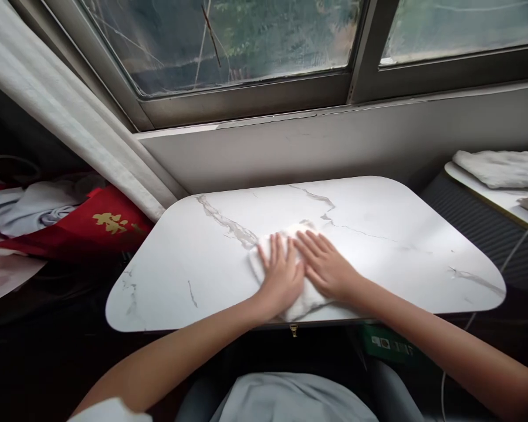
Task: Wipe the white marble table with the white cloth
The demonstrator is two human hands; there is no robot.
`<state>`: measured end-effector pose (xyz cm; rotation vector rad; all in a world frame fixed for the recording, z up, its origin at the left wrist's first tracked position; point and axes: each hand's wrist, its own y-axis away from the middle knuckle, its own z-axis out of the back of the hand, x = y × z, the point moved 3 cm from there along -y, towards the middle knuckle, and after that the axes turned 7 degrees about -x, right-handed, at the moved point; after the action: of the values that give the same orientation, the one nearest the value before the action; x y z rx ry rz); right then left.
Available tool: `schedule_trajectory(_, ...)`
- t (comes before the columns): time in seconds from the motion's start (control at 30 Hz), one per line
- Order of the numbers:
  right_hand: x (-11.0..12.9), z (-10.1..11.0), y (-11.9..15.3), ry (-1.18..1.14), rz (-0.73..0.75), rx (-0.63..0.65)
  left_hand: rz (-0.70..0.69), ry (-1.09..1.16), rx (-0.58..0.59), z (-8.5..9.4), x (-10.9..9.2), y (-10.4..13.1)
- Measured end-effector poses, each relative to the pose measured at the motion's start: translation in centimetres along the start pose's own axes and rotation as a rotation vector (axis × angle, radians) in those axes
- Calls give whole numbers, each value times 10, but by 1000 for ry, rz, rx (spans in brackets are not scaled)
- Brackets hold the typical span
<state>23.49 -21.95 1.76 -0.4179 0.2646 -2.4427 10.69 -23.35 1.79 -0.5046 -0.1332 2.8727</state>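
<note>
A white cloth [305, 302] lies on the white marble-patterned table [180, 252], near the middle of its front edge. My left hand [281, 275] rests flat on the cloth with its fingers spread. Beside it my right hand [325, 264] also presses flat on the cloth, fingers stretched toward the upper left. The two hands nearly touch each other. Parts of the cloth are hidden under both palms.
At the left is a red bag [114, 228] with pale fabric in it, next to a white curtain [70, 105]. A window [246, 47] runs behind the table. Folded white cloth [501, 169] lies on a surface at the right, by a cable [517, 249]. A green box [389, 343] is below.
</note>
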Motion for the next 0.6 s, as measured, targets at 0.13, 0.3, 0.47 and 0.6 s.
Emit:
schedule_trajectory(0.13, -84, 33, 55, 37, -215, 5, -174, 131, 58, -37, -85, -43)
schedule_trajectory(0.3, -174, 68, 125, 98, -508, -151, -379, 171, 19, -78, -188, -82)
schedule_trajectory(0.47, -188, 80, 166, 276, -674, -321, -570, 153, 80, -94, -236, -96)
schedule_trajectory(0.6, -167, 73, 172, 447, -655, -350, -652, 156, 118, -92, -235, -96)
